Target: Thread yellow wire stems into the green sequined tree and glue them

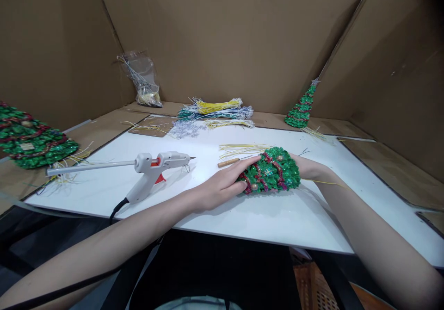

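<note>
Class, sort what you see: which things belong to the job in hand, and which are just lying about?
Job in hand:
green tree
left hand on it
right hand, mostly hidden
likely, being nearby: glue gun, wooden-handled tool, yellow wires

Seemingly lying about:
plastic bag
far-left tree
rear-right tree
wire bundles

the left forearm [138, 236] slants up from the lower left corner, bare, its wrist almost straight. the left hand [220, 187] leans inward, fingers reaching rightward, the thumb [237, 189] lower and nearer the body, parted from them in a holding curve. the right forearm [367, 226], also bare, rises from the lower right and turns leftward at the right wrist [312, 167] (the right hand beyond it is mostly hidden, so its fingers cannot be read).
</note>
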### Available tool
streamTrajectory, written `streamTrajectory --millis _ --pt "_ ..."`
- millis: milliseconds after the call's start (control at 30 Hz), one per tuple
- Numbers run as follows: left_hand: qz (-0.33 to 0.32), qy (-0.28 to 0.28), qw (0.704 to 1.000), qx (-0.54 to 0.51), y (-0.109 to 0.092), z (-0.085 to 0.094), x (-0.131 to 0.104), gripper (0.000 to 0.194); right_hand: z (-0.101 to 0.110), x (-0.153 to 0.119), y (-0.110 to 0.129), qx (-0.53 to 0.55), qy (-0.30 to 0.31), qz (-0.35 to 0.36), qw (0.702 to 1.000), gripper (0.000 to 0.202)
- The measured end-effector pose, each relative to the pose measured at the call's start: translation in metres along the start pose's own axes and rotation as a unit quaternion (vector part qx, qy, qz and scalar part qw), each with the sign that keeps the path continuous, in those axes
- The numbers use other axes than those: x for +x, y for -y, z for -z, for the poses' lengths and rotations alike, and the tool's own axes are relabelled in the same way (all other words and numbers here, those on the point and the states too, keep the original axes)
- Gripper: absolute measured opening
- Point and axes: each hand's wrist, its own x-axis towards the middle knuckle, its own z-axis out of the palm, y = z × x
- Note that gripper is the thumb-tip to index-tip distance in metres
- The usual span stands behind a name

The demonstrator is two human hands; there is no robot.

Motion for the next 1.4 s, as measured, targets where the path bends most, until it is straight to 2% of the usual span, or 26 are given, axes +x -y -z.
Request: streamTrajectory --millis 833,1400 --pt "0.007 0.005 1.0 -0.013 0.0007 -0.0003 -0.0001 0.06 -0.0014 0.0001 0.0012 0.046 0.009 0.012 0.999 0.075" --pt "0.007 0.009 1.0 -0.017 -0.0001 0.0003 -0.0003 0.06 -0.0051 0.0023 0.0083 0.069 0.005 0.022 0.997 0.061"
